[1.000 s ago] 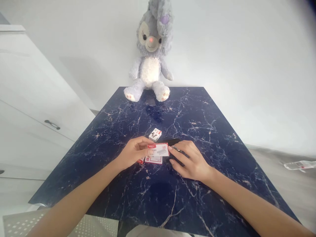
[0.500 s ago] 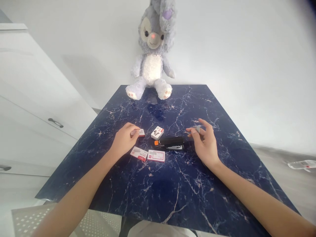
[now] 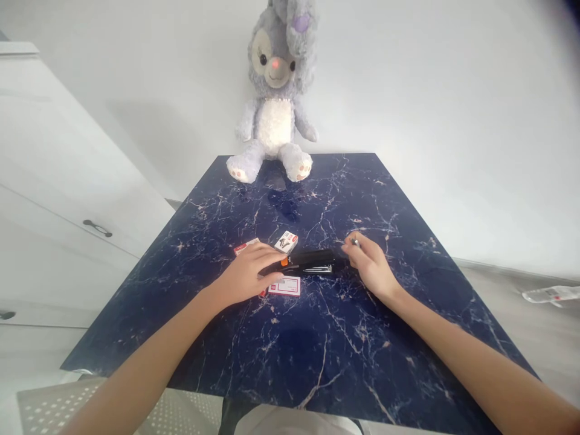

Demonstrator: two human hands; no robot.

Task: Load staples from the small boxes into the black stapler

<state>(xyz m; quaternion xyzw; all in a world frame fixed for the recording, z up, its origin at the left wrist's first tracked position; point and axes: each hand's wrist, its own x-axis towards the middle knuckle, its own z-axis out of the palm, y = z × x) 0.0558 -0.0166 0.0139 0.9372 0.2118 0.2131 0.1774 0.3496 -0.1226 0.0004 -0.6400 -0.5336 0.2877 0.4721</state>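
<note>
A black stapler (image 3: 312, 258) with an orange end lies on the table, its metal lower part showing at the right. My left hand (image 3: 249, 272) has reached its left end, thumb on the near side and fingers on the far side, closed around it. My right hand (image 3: 369, 260) is just right of the stapler, fingers curled in a pinch on a small grey strip of staples (image 3: 356, 243), mostly hidden. A white box (image 3: 286, 242) sits behind the stapler. Another white and red box (image 3: 284, 286) lies in front. A further box (image 3: 247, 246) is partly covered by my left hand.
A large grey plush toy (image 3: 275, 121) sits at the far edge of the dark blue marbled table (image 3: 290, 344). White cabinets (image 3: 67, 199) stand to the left. A clear plastic object (image 3: 550, 294) lies on the floor at right.
My left hand has let go of the far left box and moved right to the stapler's orange end. My right hand's fingers have curled in more tightly around the grey strip.
</note>
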